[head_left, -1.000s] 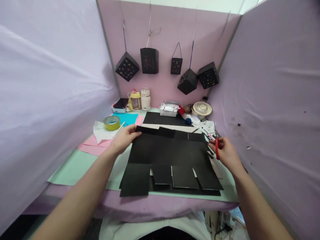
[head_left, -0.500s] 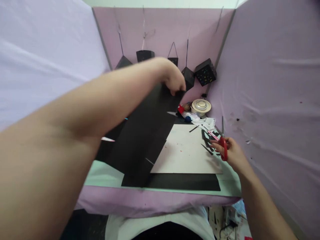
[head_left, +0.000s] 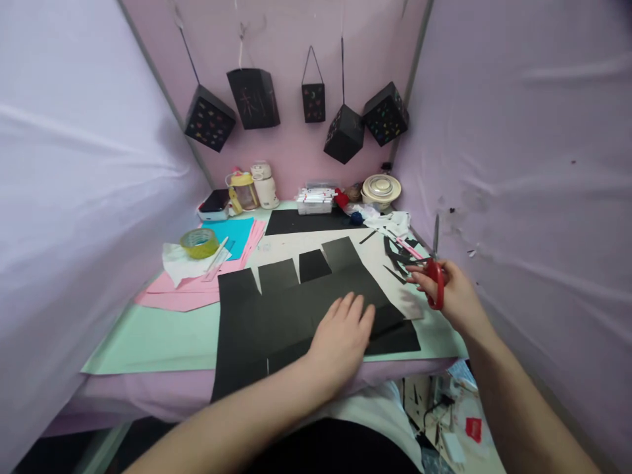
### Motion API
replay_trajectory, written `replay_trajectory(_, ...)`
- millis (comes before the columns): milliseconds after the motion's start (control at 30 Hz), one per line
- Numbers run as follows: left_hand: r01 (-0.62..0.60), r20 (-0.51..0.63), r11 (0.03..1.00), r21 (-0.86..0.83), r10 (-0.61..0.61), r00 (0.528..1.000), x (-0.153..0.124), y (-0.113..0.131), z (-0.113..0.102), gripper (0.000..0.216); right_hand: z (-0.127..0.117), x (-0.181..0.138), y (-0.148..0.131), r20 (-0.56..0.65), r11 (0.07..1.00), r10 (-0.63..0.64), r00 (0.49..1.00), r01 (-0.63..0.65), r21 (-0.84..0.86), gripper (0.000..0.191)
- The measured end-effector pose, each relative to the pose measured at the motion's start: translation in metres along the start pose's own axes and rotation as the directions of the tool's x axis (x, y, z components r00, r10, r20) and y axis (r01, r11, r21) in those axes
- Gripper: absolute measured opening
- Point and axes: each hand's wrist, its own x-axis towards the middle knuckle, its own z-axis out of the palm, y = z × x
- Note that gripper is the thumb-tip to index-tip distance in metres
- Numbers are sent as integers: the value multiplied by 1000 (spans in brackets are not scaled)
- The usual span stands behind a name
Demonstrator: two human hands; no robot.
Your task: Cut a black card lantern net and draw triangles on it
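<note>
A sheet of black card (head_left: 276, 309) lies on the table, its far edge slit into flaps with narrow wedge gaps between them. Flat on its right part rests my left hand (head_left: 343, 329), fingers stretched out. My right hand (head_left: 457, 293) grips red-handled scissors (head_left: 435, 283) by the loops, blades pointing up and away, to the right of the card. Under the black card is a pale board (head_left: 291, 242), and another black sheet (head_left: 395, 339) shows below it at the front. Thin black paper offcuts (head_left: 395, 257) are heaped near the scissors.
Pink sheets (head_left: 168, 296), blue paper (head_left: 239, 234) and a yellow tape roll (head_left: 199, 243) lie left. Along the back stand a white bottle (head_left: 265, 187), a clear box of white sticks (head_left: 316, 201) and a cream lidded bowl (head_left: 381, 191). Black paper boxes (head_left: 210, 118) hang above. Cloth walls flank both sides.
The black card came down from being held raised by my left hand and now lies on the table, with that hand spread on it. The scissors stay in my right hand. The view has shifted.
</note>
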Motion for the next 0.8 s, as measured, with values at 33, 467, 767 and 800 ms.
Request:
replay_trajectory(33, 76, 40, 997, -25, -75, 996, -18, 2, 1, 61, 6, -4, -4, 23, 1000, -12, 1000, 12, 13, 52)
replay_trajectory(467, 326, 104, 940, -103, -316, 943, -51, -40, 17, 70, 47, -103, -42, 601, 980, 186, 777, -105, -167, 51)
replay_trajectory(767, 470, -10, 874, -123, -475, 880, -53, -37, 20, 65, 59, -142, -39, 479, 801, 597, 643, -450, -394, 43)
replay_trajectory(800, 463, -28, 876, -135, -470, 882, -54, -38, 20, 61, 62, -142, -38, 480, 798, 602, 638, -464, -384, 43)
